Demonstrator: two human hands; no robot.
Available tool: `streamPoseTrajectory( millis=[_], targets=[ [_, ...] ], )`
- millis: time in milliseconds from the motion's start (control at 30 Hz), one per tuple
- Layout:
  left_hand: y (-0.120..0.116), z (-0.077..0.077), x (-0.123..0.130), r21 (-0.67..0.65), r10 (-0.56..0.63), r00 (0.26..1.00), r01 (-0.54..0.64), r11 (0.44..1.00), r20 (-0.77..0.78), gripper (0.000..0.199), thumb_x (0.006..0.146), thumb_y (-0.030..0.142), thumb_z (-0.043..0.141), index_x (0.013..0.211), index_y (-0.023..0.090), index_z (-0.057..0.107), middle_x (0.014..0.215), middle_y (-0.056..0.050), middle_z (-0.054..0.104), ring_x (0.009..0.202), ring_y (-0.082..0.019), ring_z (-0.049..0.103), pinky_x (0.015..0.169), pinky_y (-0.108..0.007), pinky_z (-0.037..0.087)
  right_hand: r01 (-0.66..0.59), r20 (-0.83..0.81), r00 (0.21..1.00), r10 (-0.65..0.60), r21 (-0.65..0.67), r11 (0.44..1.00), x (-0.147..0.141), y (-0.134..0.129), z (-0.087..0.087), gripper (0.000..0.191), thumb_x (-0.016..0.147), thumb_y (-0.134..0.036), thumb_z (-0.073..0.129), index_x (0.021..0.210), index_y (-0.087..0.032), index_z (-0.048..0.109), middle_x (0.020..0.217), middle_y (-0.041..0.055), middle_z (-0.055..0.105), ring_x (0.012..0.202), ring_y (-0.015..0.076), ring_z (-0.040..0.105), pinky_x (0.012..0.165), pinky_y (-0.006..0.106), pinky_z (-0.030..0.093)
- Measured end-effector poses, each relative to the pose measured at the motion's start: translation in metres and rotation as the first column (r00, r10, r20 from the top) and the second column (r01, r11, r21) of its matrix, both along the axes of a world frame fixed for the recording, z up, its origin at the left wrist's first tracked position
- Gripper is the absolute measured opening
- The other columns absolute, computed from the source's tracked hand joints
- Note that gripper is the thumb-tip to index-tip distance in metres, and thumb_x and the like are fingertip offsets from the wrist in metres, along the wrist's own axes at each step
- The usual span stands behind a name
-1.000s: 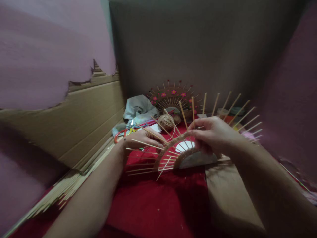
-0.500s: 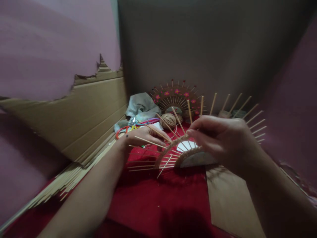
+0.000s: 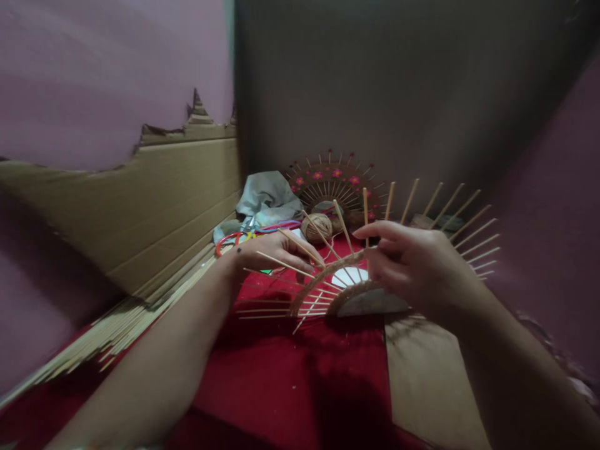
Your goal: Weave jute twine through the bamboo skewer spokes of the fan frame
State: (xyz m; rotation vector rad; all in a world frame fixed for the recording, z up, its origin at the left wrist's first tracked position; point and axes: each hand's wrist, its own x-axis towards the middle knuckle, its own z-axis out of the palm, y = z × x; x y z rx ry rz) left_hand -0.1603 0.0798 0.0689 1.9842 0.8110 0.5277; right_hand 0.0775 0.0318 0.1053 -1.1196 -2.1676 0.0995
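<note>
A half-round fan frame [image 3: 304,289] of thin wooden sticks stands before me, with a woven twine band across the sticks and a smaller inner arc around a pale half-disc [image 3: 372,301]. Behind its left sticks, my left hand [image 3: 288,251] has its fingers closed at the band's outer edge. My right hand [image 3: 405,259] is curled at the top of the band, its index finger reaching across an upright stick. Whether a strand lies between its fingertips is hidden. One loose stick [image 3: 307,312] crosses the lower left sticks. A ball of twine [image 3: 317,227] sits behind the frame.
A finished fan with pink flowers [image 3: 336,175] leans at the back. Scissors [image 3: 229,242] and a grey cloth [image 3: 268,197] lie left of it. Bundled sticks [image 3: 112,328] run beside the cardboard wall [image 3: 187,181]. A board [image 3: 431,375] rests on the red cloth [image 3: 281,381].
My right hand has shifted slightly along the band, and its index finger has lifted away from the thumb, over a stick. My left hand stays at the frame; the view has moved slightly.
</note>
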Motion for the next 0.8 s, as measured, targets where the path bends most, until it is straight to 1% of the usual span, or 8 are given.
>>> streamPoseTrajectory(
  millis=[33,100,200,300,433,667,800],
  targets=[
    [-0.0005,0.0005,0.0004,-0.008,0.006,1.000,-0.006,1.000,0.007,0.018,0.074,0.019,0.065,0.090,0.013,0.071,0.085,-0.007,0.069,0.077,-0.016,0.063,0.071,-0.025,0.051,0.004,0.032,0.999,-0.003,-0.019,1.000,-0.0012,0.0008,-0.0005,0.026,0.074,-0.015,0.051,0.095,-0.019,0.067,0.052,-0.0031,0.058,0.043,0.0080,0.047,0.047,0.022,0.034],
    [-0.0009,0.0010,0.0007,-0.031,0.020,0.999,-0.019,0.999,0.034,0.017,0.074,0.017,0.064,0.089,0.013,0.071,0.083,-0.007,0.069,0.076,-0.015,0.063,0.070,-0.025,0.051,0.013,0.106,0.994,-0.010,-0.033,0.999,-0.0033,0.0029,-0.0013,0.026,0.075,-0.016,0.051,0.095,-0.019,0.068,0.053,-0.0020,0.060,0.044,0.0087,0.049,0.048,0.022,0.035],
    [-0.0005,0.0005,0.0001,-0.052,0.026,0.997,-0.022,0.998,0.077,0.017,0.074,0.017,0.064,0.089,0.012,0.071,0.084,-0.008,0.069,0.075,-0.014,0.063,0.068,-0.024,0.051,0.029,0.198,0.980,-0.027,-0.006,1.000,-0.0048,0.0062,-0.0027,0.021,0.077,-0.017,0.050,0.086,-0.019,0.070,0.058,-0.0001,0.064,0.049,0.0100,0.053,0.050,0.022,0.035],
    [-0.0002,0.0004,-0.0007,-0.048,0.036,0.994,-0.032,0.998,0.102,0.017,0.074,0.018,0.065,0.089,0.012,0.071,0.083,-0.009,0.070,0.074,-0.014,0.063,0.067,-0.023,0.052,0.051,0.228,0.972,-0.056,0.028,0.998,-0.0046,0.0090,-0.0048,0.020,0.077,-0.017,0.050,0.081,-0.019,0.069,0.063,0.0008,0.066,0.055,0.0116,0.057,0.053,0.023,0.036],
    [0.0004,0.0008,-0.0011,-0.029,0.039,0.992,-0.035,0.999,0.118,0.018,0.074,0.017,0.064,0.089,0.012,0.071,0.081,-0.008,0.070,0.070,-0.012,0.062,0.064,-0.021,0.051,0.048,0.234,0.970,-0.057,0.041,0.998,-0.0044,0.0106,-0.0074,0.019,0.078,-0.017,0.050,0.078,-0.019,0.068,0.061,0.0002,0.065,0.055,0.0117,0.057,0.053,0.023,0.036],
    [0.0024,-0.0011,-0.0025,-0.011,0.022,0.995,-0.021,1.000,0.094,0.020,0.074,0.021,0.065,0.090,0.013,0.071,0.085,-0.009,0.070,0.075,-0.015,0.064,0.066,-0.023,0.052,0.039,0.201,0.979,-0.044,0.026,0.999,-0.0046,0.0083,-0.0064,0.018,0.077,-0.018,0.050,0.079,-0.019,0.067,0.059,-0.0004,0.064,0.051,0.0101,0.054,0.051,0.022,0.036],
    [0.0033,-0.0016,-0.0031,0.014,0.007,0.998,-0.008,1.000,0.062,0.021,0.074,0.023,0.065,0.092,0.014,0.071,0.086,-0.009,0.071,0.078,-0.015,0.063,0.069,-0.023,0.051,0.048,0.101,0.993,-0.061,0.121,0.991,-0.0093,0.0015,-0.0062,0.014,0.076,-0.018,0.052,0.080,-0.019,0.066,0.055,-0.0017,0.061,0.046,0.0092,0.049,0.049,0.022,0.034]
  ],
)
